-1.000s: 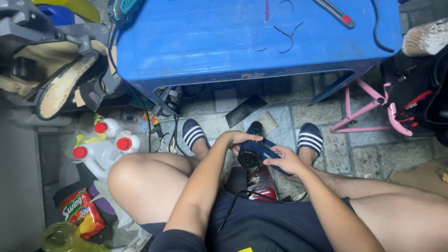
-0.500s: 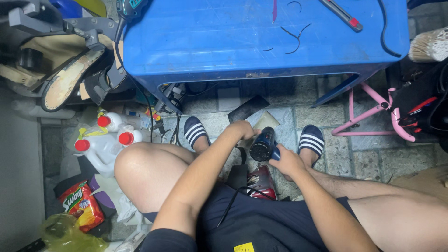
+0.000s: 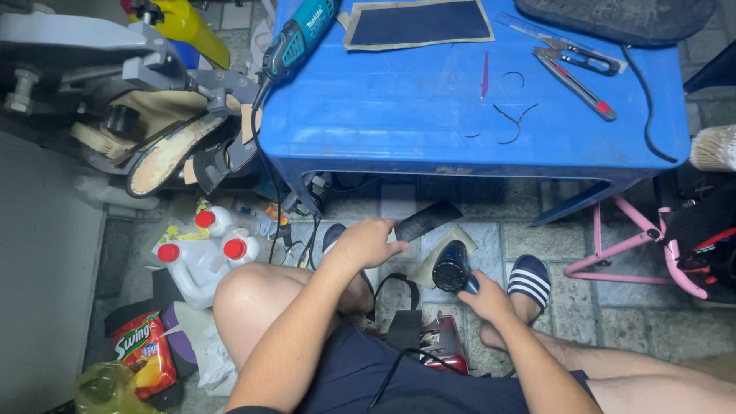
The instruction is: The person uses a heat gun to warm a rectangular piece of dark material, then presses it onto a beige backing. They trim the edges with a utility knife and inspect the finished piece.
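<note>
Even, fairly bright light falls from above, with no hard beam. The glossy blue plastic table takes a soft sheen across its top, palest near the middle, yet nothing on it blows out. Beneath its front edge lies a deep shadow — the stone-tiled floor there goes dim and its details sink. The dark shorts at the bottom edge are nearly black, without texture. Focus is sharp through the centre; thin wire scraps on the table read cleanly. The wide lens bends the edges — the pale grey wall panel on one side bows slightly. Motion blur is slight.
</note>
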